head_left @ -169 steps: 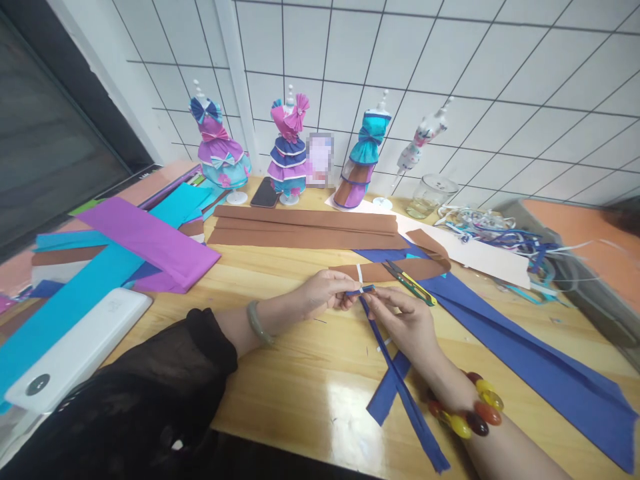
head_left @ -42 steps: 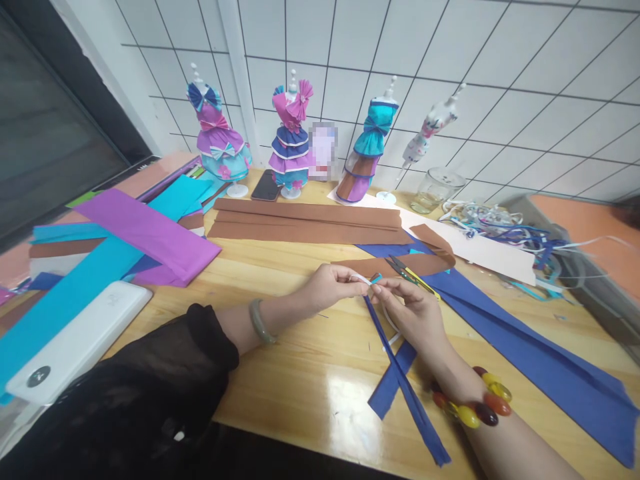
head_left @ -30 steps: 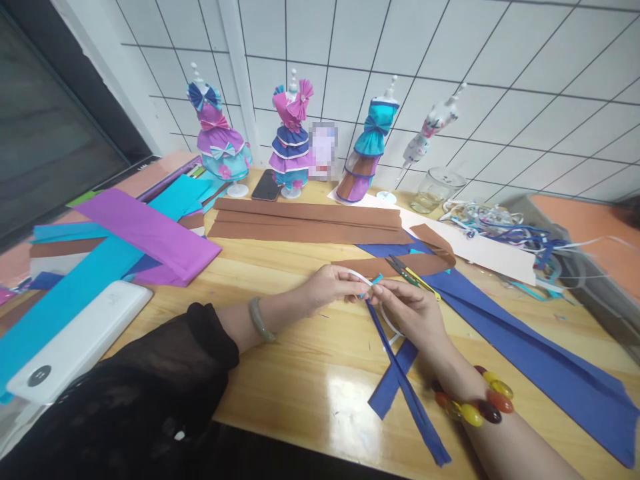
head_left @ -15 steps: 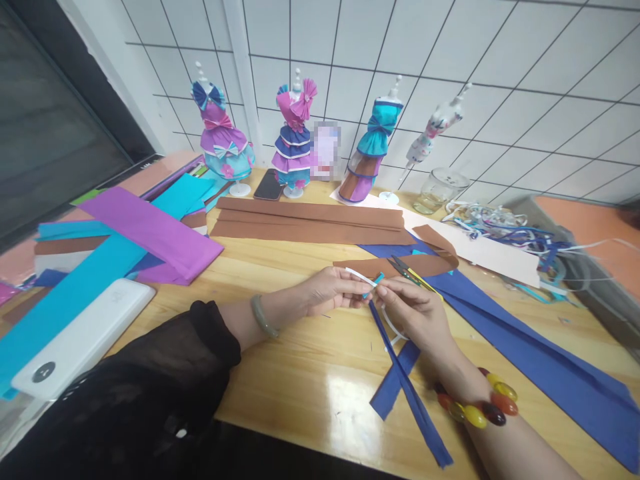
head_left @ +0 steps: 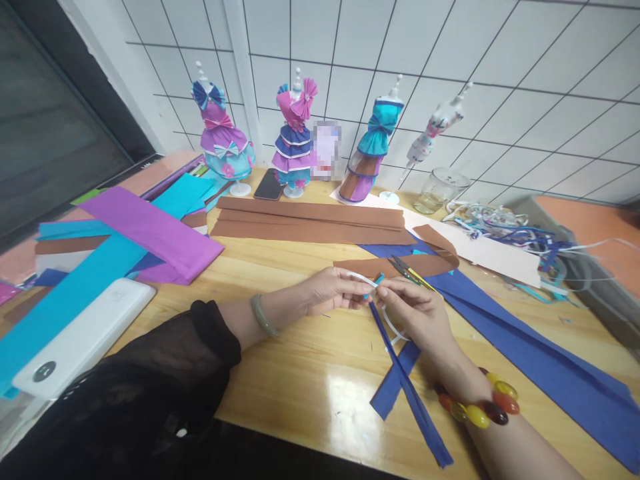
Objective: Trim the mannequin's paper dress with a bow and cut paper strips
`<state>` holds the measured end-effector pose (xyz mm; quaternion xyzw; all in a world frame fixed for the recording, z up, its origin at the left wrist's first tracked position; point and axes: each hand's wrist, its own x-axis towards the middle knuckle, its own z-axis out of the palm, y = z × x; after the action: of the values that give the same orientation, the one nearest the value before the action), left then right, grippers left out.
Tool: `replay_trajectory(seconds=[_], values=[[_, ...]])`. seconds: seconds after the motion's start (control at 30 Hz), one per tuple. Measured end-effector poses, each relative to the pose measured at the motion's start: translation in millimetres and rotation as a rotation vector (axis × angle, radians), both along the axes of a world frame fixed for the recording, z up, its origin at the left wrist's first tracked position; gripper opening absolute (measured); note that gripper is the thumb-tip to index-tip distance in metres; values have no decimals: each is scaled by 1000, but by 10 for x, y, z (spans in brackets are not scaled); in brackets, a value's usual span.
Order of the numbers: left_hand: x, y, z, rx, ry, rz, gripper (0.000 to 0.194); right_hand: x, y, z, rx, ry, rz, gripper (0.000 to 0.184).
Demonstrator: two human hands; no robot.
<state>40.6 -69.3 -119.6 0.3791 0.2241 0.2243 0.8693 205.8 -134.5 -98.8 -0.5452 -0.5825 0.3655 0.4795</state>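
Observation:
My left hand (head_left: 334, 291) is closed in a pinch on a narrow white strip (head_left: 363, 277), whose free end curves out above the fingers. A short light-blue strip (head_left: 380, 277) crosses it between the two hands. With thumb and forefinger, my right hand (head_left: 421, 312) pinches the spot where the white and blue strips meet. A longer white loop (head_left: 393, 328) hangs below the right fingers. Under the hands, two navy fabric strips (head_left: 415, 400) lie crossed on the table. Yellow-handled snips (head_left: 410, 270) rest just behind the right hand.
Brown fabric (head_left: 310, 222) lies behind the hands, with a long navy piece (head_left: 530, 347) to the right. Purple (head_left: 155, 233) and turquoise fabrics and a white device (head_left: 85, 337) are at left. Dressed mini mannequins (head_left: 293, 147), a glass jar (head_left: 440, 190) and tangled scraps (head_left: 495, 223) stand behind.
The free end of the white strip has dipped slightly and curves more. Both hands keep almost the same place and pinch.

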Motion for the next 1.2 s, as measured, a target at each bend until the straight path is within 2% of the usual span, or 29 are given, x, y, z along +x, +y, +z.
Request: replay_trajectory(seconds=[0.23,0.4,0.53,0.67,0.83,1.0,1.2], values=[[-27,-5,30,33,-44,-88,25,29,5,-45,-88,106,82,17],[-37,-4,41,20,-56,-130,28,33,4,-78,-106,138,87,18],[-43,1,16,22,-44,-144,30,38,5,-87,-123,156,105,25],[-56,2,19,33,-66,-191,28,69,11,-81,-147,129,180,20],[-61,13,30,0,-67,-232,27,82,9,-70,-185,207,301,16],[-53,28,13,-50,-62,-243,28,62,-4,-65,-180,199,261,12],[-62,15,41,-61,-41,-260,23,98,21,-86,-41,67,191,9]])
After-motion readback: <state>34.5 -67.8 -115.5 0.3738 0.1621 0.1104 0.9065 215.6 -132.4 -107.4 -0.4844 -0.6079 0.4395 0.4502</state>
